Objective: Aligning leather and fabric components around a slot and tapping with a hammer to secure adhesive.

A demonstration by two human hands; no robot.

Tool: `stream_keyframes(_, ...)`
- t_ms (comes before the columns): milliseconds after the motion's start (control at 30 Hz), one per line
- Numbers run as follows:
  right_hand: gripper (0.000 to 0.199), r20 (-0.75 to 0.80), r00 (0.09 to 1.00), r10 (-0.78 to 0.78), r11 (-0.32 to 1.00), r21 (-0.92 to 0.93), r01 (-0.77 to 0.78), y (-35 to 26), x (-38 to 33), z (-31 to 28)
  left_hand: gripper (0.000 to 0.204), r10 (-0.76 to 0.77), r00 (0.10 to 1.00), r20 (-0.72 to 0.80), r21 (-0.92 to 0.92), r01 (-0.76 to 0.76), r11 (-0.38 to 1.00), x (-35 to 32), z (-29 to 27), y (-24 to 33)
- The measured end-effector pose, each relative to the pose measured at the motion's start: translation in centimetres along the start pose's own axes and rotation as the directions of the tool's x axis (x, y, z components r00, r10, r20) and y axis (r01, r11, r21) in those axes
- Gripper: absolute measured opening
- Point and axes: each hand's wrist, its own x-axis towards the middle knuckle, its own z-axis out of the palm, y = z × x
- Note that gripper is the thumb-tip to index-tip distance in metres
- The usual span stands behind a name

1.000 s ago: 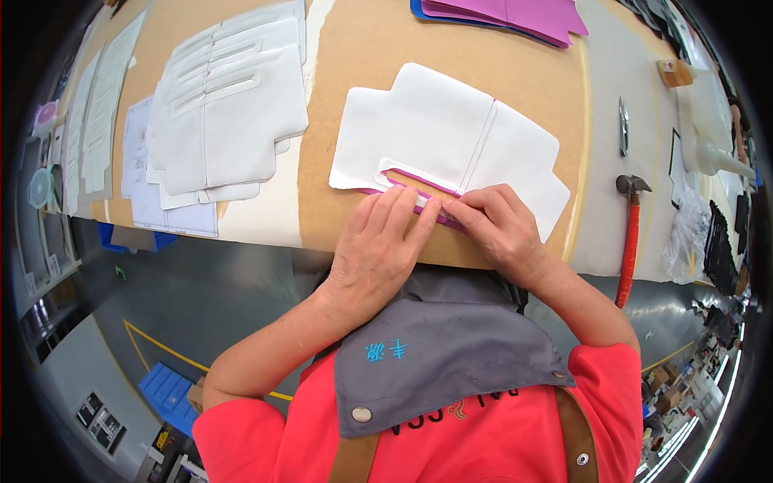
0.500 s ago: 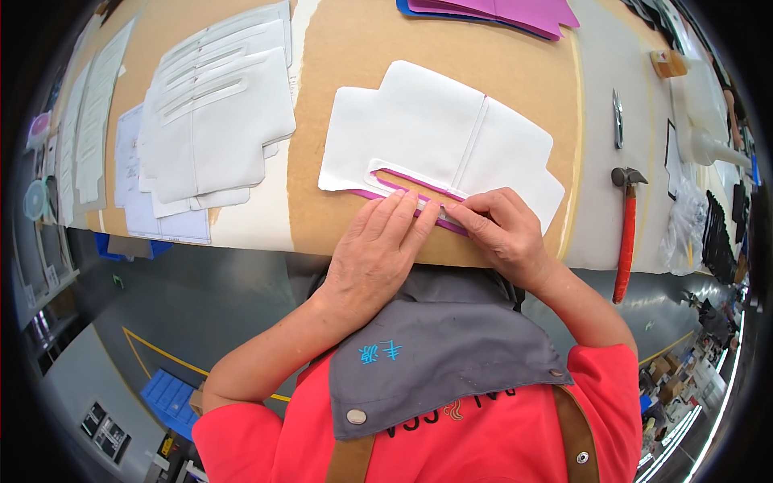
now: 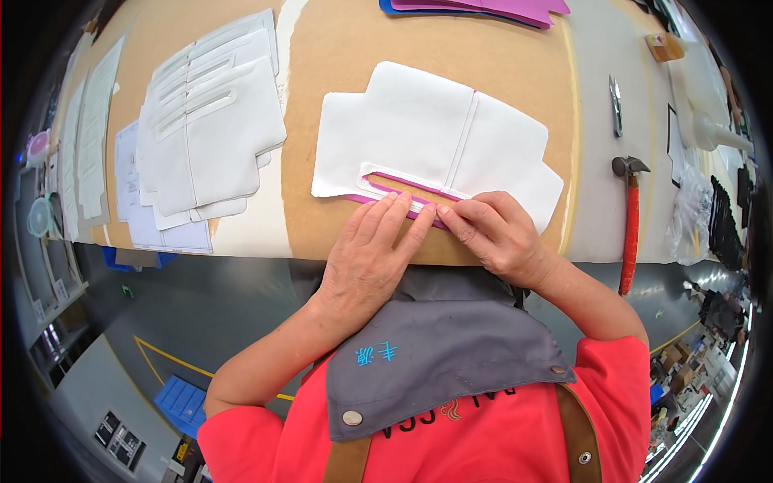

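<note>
A white panel with stepped corners [image 3: 411,121] lies flat on the tan work surface in front of me. Magenta shows along a long narrow slot near its front edge and on the strip [image 3: 419,214] below that slot. My left hand [image 3: 366,249] rests with fingers stretched out and laid side by side on this strip, fingertips just below the slot. On the other side, my right hand [image 3: 503,241] is closed, its thumb and forefinger pinching the same strip close to the left forefinger. The pinched spot is partly hidden by the fingertips.
A stack of similar white panels [image 3: 233,149] lies to the left, over a printed sheet [image 3: 173,235]. Magenta pieces [image 3: 515,10] sit at the far edge. Rightward are a red-handled hammer [image 3: 630,225], small metal snips [image 3: 616,105], a clear plastic bag [image 3: 687,221] and a yellowish block [image 3: 664,47].
The whole view has shifted slightly. Both hands stay at the strip below the slot, with the right fingertips moved only a little; less magenta shows beneath the right hand.
</note>
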Motion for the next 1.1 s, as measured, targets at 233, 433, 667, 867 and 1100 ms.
stream_keyframes(233,0.044,0.016,0.996,0.093,0.988,0.124,-0.094,0.28,0.08,-0.28,0.062,0.014,0.999,0.033,0.065,-0.016,0.998,0.07,-0.33,0.12)
stream_keyframes(433,0.045,0.017,0.997,0.069,0.992,0.109,-0.071,0.31,-0.11,-0.39,0.060,0.014,1.000,0.024,0.055,-0.015,0.998,0.02,-0.17,0.21)
stream_keyframes(667,0.047,0.012,0.999,0.031,0.996,0.088,-0.031,0.29,-0.04,-0.32,0.064,0.000,1.000,0.009,0.011,0.000,1.000,0.08,-0.09,0.13)
stream_keyframes(867,0.047,-0.003,0.999,0.034,0.996,0.081,-0.033,0.26,-0.25,-0.21,0.067,-0.028,1.000,0.014,-0.029,0.029,0.999,0.34,-0.52,0.27)
stream_keyframes(1100,0.041,0.009,0.992,0.122,0.987,0.108,-0.123,-0.09,-0.16,-0.39,0.068,-0.029,0.999,0.028,-0.009,0.029,1.000,0.10,-0.41,0.28)
